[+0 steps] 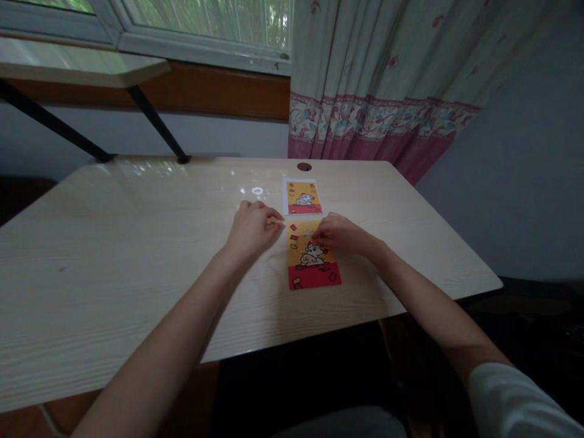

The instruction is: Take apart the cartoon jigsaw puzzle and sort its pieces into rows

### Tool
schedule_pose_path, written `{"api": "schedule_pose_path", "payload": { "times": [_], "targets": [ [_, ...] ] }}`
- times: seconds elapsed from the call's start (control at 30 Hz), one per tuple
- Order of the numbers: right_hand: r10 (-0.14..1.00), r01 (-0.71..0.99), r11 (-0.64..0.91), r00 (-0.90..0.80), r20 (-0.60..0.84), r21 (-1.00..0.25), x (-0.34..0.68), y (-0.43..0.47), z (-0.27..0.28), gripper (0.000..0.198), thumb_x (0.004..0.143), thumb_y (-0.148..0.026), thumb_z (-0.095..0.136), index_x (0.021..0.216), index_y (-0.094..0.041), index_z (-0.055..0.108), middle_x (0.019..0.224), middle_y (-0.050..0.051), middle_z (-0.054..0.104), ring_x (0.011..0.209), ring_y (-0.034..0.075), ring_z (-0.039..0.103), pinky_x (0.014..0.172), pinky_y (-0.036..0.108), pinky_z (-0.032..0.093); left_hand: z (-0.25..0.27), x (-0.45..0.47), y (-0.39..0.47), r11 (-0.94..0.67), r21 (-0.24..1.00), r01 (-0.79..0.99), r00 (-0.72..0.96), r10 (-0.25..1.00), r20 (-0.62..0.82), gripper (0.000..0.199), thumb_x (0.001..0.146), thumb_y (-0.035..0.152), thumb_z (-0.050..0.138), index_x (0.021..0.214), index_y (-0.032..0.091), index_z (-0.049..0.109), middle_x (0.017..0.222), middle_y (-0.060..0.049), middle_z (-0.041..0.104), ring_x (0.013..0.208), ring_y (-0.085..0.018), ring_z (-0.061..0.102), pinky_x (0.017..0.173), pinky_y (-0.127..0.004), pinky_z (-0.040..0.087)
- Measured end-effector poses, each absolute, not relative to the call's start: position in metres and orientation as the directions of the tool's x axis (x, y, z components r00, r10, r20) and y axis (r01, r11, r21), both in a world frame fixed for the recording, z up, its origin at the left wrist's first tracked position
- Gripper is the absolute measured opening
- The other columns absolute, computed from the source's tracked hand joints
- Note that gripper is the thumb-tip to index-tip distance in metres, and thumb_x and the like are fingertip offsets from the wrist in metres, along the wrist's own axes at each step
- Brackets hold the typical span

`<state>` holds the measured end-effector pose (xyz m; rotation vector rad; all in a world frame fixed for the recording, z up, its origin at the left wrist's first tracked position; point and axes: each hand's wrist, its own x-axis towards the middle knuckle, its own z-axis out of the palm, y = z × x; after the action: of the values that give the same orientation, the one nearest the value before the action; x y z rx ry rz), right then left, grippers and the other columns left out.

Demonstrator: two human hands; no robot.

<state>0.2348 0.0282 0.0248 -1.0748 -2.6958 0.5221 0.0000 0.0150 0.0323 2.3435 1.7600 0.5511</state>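
A pale short sleeve (513, 395) shows above the bare right forearm (431, 307).

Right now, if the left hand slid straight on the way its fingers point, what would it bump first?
Probably the nearer yellow-and-red picture, at its upper left corner, right beside the left hand. I can't tell the hand's height, so it might pass over.

Left hand (256, 224) beside yellow-and-red picture (312, 267), right hand (340, 234) over it; similar card (303, 198) behind, pale desk (159, 243)
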Motion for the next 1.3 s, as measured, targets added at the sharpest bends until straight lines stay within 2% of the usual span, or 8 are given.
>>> {"api": "schedule_pose_path", "payload": {
  "times": [0.1,0.23,0.43,0.6,0.87,1.3],
  "targets": [
    [0.710,0.650,0.666,-0.702,0.045,-0.366,0.231,0.028,0.026,0.010,0.076,-0.025,0.062,0.076,-0.020,0.070,0.073,0.002,0.064,0.071,0.013,0.053,0.076,0.030,0.036,0.028,0.018,0.008,-0.409,0.304,0.860,0.380,0.912,0.152,0.024,0.075,0.036,0.057,0.090,0.024,0.072,0.095,-0.008,0.066,0.094,-0.027,0.046,0.081,-0.038,0.037],
    [0.714,0.666,0.667,-0.700,0.031,-0.333,0.226,0.030,0.026,0.009,0.075,-0.023,0.063,0.074,-0.017,0.070,0.071,0.003,0.064,0.068,0.012,0.053,0.070,0.027,0.036,0.019,0.026,0.005,-0.429,0.284,0.857,0.406,0.903,0.140,0.026,0.075,0.038,0.058,0.093,0.025,0.071,0.095,-0.008,0.066,0.093,-0.027,0.046,0.079,-0.037,0.037],
    [0.767,0.719,0.516,-0.630,-0.122,-0.466,0.223,0.032,0.029,0.011,0.074,-0.025,0.064,0.077,-0.015,0.068,0.068,0.001,0.064,0.057,0.008,0.051,0.055,0.021,0.032,0.016,0.026,0.006,-0.409,0.270,0.871,0.376,0.911,0.166,0.027,0.074,0.043,0.060,0.090,0.024,0.072,0.095,-0.008,0.066,0.092,-0.026,0.046,0.079,-0.036,0.038],
    [0.769,0.724,0.439,-0.609,-0.193,-0.532,0.222,0.029,0.036,0.012,0.075,-0.025,0.063,0.078,-0.014,0.065,0.067,0.001,0.063,0.056,0.008,0.051,0.053,0.019,0.033,0.016,0.027,0.006,-0.385,0.274,0.881,0.352,0.922,0.163,0.028,0.073,0.045,0.061,0.090,0.024,0.072,0.096,-0.007,0.065,0.091,-0.026,0.046,0.078,-0.035,0.039],
    [0.780,0.710,0.432,-0.604,-0.166,-0.556,0.225,0.030,0.030,0.014,0.075,-0.027,0.061,0.080,-0.014,0.064,0.069,0.001,0.062,0.057,0.008,0.050,0.054,0.020,0.033,0.018,0.033,-0.002,-0.338,0.260,0.905,0.303,0.939,0.165,0.039,0.072,0.056,0.057,0.090,0.023,0.070,0.096,-0.010,0.064,0.095,-0.029,0.046,0.076,-0.037,0.037],
    [0.805,0.701,0.446,-0.586,-0.092,-0.557,0.223,0.024,0.025,0.014,0.078,-0.027,0.057,0.076,-0.014,0.061,0.064,-0.001,0.056,0.055,0.007,0.044,0.054,0.021,0.030,0.022,0.038,-0.009,-0.292,0.245,0.925,0.266,0.954,0.135,0.039,0.072,0.058,0.057,0.090,0.024,0.068,0.100,-0.009,0.062,0.097,-0.030,0.045,0.078,-0.039,0.034]
  ]
}}
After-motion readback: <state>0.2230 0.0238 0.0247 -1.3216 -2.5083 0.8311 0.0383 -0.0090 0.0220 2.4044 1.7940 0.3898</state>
